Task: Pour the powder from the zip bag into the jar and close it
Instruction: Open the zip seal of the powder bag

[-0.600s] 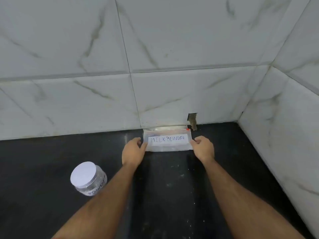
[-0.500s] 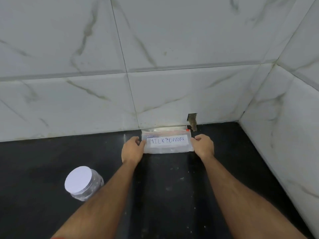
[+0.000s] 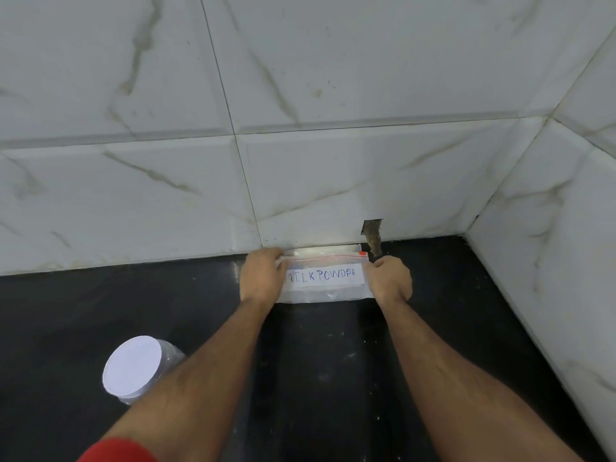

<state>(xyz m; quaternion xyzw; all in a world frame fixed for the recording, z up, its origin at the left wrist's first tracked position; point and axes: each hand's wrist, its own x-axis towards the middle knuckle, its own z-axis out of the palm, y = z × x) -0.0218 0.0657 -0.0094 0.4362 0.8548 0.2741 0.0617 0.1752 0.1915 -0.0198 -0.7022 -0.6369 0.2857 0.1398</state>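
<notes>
A clear zip bag with a white label reading "MILK POWDER" and a red zip strip stands against the foot of the tiled back wall. My left hand grips its left edge and covers the start of the label. My right hand pinches its right edge near the top corner. A clear plastic jar with a white lid on it stands on the black counter at the lower left, partly hidden by my left forearm.
The black counter meets white marble-look tiles at the back and a side wall on the right, forming a corner. A small rough hole in the tile sits just above the bag's right end.
Both hands have closed tighter on the bag's ends, the left one now covering the label's first letter. The view has tilted, so the jar sits lower left in frame.
</notes>
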